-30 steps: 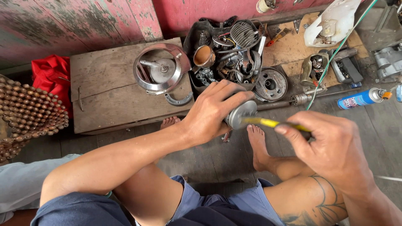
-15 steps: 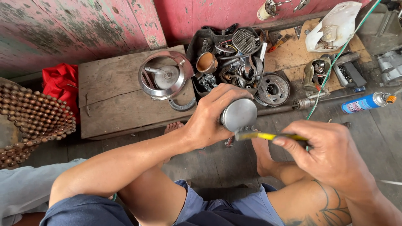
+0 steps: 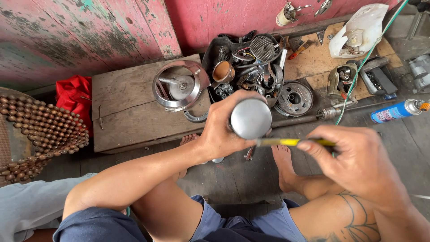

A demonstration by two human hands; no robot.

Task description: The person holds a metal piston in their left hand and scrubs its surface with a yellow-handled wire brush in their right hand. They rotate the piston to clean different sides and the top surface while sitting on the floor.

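Round grey metal part [image 3: 250, 118] held up at centre of view, flat face toward camera, above bare feet and floor. Gripped from its left side by left hand [image 3: 221, 127], fingers wrapped round the rim, thumb underneath. Yellow-handled tool [image 3: 289, 142] lies just below and right of the part, long axis near horizontal, tip end touching or almost touching the part's lower right edge; exact contact not clear. Pinched in right hand [image 3: 354, 161], fingers closed narrow on the handle, approaching from the right. Left hand nearer the part, right hand apart by the tool's length.

Vs 0.5 s ago: part sits a bit higher and faces camera more squarely; tool now less tilted, closer under the part. Vs 1 s ago: part raised clear of the floor clutter.

Beyond: wooden board [image 3: 121, 112] w/ shiny round cover [image 3: 177, 87], black tray of engine bits [image 3: 246, 62], blue spray can [image 3: 396, 112], red cloth [image 3: 74, 96], beaded seat mat [image 3: 36, 134] at left.
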